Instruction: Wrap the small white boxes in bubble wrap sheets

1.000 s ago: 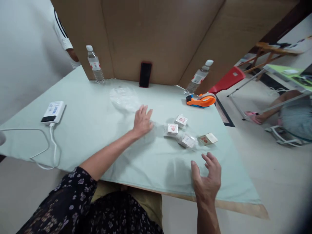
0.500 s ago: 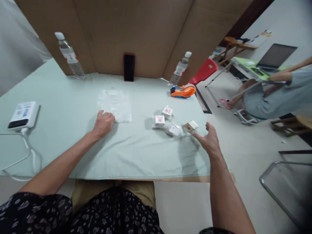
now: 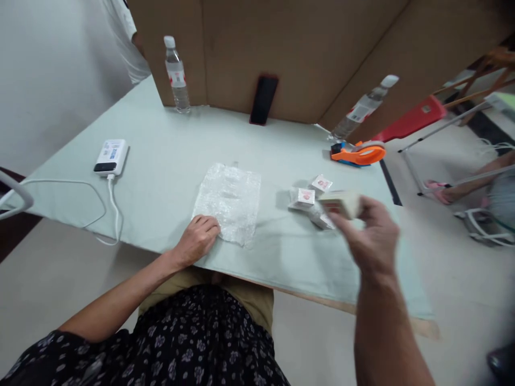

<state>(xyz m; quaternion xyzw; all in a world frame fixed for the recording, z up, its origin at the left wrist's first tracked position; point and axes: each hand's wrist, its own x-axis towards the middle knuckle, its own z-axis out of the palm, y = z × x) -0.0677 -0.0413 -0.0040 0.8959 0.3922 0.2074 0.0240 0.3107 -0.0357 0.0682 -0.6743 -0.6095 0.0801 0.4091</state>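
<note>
My left hand (image 3: 198,238) is closed at the lower left corner of a clear bubble wrap sheet (image 3: 230,198), which lies flat near the table's front edge. The tips of its fingers are partly hidden. My right hand (image 3: 372,230) grips a small cream-coloured box (image 3: 341,203) with red print, raised above the table and blurred by motion. Just left of that box lie several small white boxes in clear wrapping, among them one wrapped box (image 3: 306,197) with a red mark and another (image 3: 322,184) behind it. A third is partly covered by the held box.
An orange tape dispenser (image 3: 358,154) lies at the right. Water bottles (image 3: 177,80) (image 3: 362,110) and a phone (image 3: 264,100) stand against a cardboard screen (image 3: 257,37). At the left is a white power bank (image 3: 111,157) with a cable. Another person's leg (image 3: 470,174) shows at far right.
My right hand has taken hold of the cream-coloured box and lifted it off the table. The bubble wrap has come nearer the front edge with my left hand. The camera view has turned left.
</note>
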